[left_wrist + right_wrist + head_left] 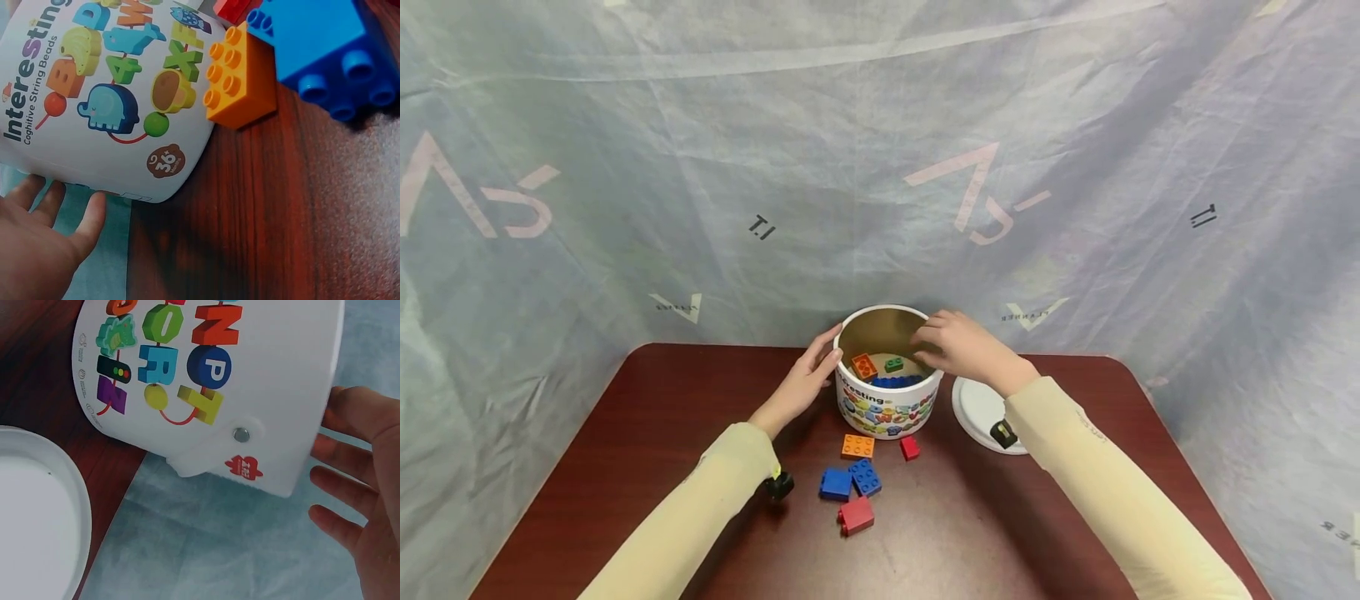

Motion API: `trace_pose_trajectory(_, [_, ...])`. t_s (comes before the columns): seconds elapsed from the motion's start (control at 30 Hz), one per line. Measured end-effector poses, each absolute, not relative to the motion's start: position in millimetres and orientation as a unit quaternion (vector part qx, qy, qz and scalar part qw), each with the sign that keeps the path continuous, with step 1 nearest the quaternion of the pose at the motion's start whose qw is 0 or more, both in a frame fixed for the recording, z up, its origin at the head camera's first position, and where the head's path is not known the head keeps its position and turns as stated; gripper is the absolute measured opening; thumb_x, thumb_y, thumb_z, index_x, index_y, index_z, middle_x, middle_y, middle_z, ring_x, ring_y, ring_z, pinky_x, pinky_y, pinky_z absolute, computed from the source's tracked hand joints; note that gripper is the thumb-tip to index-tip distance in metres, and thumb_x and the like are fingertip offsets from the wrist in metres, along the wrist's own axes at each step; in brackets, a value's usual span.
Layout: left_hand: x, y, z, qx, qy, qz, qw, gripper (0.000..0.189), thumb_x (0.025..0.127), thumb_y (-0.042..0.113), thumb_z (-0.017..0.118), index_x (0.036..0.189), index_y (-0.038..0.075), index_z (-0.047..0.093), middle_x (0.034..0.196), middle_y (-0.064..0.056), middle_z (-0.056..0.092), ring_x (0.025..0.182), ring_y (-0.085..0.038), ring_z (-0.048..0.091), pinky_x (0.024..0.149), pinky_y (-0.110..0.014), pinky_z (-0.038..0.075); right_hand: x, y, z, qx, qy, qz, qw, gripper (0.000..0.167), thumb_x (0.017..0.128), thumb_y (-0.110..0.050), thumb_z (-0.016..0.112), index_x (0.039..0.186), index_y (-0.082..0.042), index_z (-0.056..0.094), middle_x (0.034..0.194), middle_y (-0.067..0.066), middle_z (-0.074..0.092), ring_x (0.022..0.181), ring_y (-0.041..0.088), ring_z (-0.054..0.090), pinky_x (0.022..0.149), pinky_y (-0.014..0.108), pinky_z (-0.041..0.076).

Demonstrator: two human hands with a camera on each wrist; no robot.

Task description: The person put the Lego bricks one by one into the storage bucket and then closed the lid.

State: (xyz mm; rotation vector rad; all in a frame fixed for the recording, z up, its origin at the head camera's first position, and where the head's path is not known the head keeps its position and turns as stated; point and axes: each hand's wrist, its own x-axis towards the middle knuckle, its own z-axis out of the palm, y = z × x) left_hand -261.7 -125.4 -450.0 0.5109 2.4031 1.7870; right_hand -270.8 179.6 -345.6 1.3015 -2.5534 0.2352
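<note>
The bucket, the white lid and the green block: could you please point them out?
Bucket [887, 410], head view, printed outer wall.
White lid [979, 407], head view, flat middle.
Green block [893, 365], head view, studded face.

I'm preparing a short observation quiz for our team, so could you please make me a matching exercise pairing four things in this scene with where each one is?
Column one:
1. Left hand
2. Green brick
3. White lid
4. Larger red brick

Column two:
A. Inside the tub
B. On the table, to the right of the tub
C. On the table, on the near side of the tub
D. Touching the left side of the tub

Right pairs: 1-D, 2-A, 3-B, 4-C.
</note>
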Motion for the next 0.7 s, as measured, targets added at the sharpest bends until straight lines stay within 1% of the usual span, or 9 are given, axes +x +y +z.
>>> trace_pose_trajectory(0.2, [-264,-126,-452,0.166,0.791,0.588,0.047,0.058,0.112,0.040,0.046,0.166,0.031,0.027,0.170,-0.010,0.028,0.150,-0.036,0.038,0.105,-0.064,0.047,-257,196,-344,0.437,-0.882,0.114,0.135,0.020,0.096,-0.016,0.076,0.113,-0.006,0.077,0.103,0.007,0.073,0.093,0.025,0.063,0.084,0.043,0.054])
trace_pose_trajectory(0.4, [-262,-126,-458,0.157,0.791,0.590,0.042,0.058,0.112,0.040,0.047,0.166,0.031,0.028,0.169,-0.013,0.030,0.150,-0.037,0.038,0.105,-0.065,0.046,-241,209,-349,0.445,-0.875,0.123,0.147,0.019,0.095,-0.016,0.076,0.112,-0.007,0.076,0.102,0.006,0.072,0.094,0.023,0.063,0.082,0.042,0.054])
trace_pose_trajectory(0.47, [-258,-127,-458,0.154,0.791,0.591,0.043,0.058,0.112,0.038,0.047,0.166,0.030,0.028,0.169,-0.013,0.031,0.150,-0.038,0.039,0.105,-0.066,0.046,-232,212,-353,0.449,-0.872,0.126,0.150,0.019,0.095,-0.016,0.077,0.112,-0.008,0.076,0.102,0.004,0.072,0.094,0.021,0.064,0.081,0.041,0.055])
trace_pose_trajectory(0.63, [-254,-129,-458,0.158,0.790,0.591,0.046,0.059,0.113,0.032,0.046,0.167,0.023,0.024,0.170,-0.016,0.028,0.149,-0.041,0.038,0.105,-0.067,0.045,-210,216,-373,0.452,-0.870,0.125,0.152,0.020,0.093,-0.020,0.080,0.110,-0.011,0.076,0.102,0.000,0.072,0.095,0.018,0.065,0.084,0.039,0.057])
trace_pose_trajectory(0.7, [-254,-129,-457,0.161,0.788,0.593,0.042,0.059,0.113,0.031,0.046,0.167,0.022,0.024,0.170,-0.016,0.027,0.150,-0.041,0.037,0.105,-0.068,0.044,-203,215,-382,0.453,-0.870,0.126,0.149,0.020,0.092,-0.021,0.081,0.109,-0.012,0.076,0.101,-0.001,0.072,0.095,0.017,0.065,0.085,0.038,0.057])
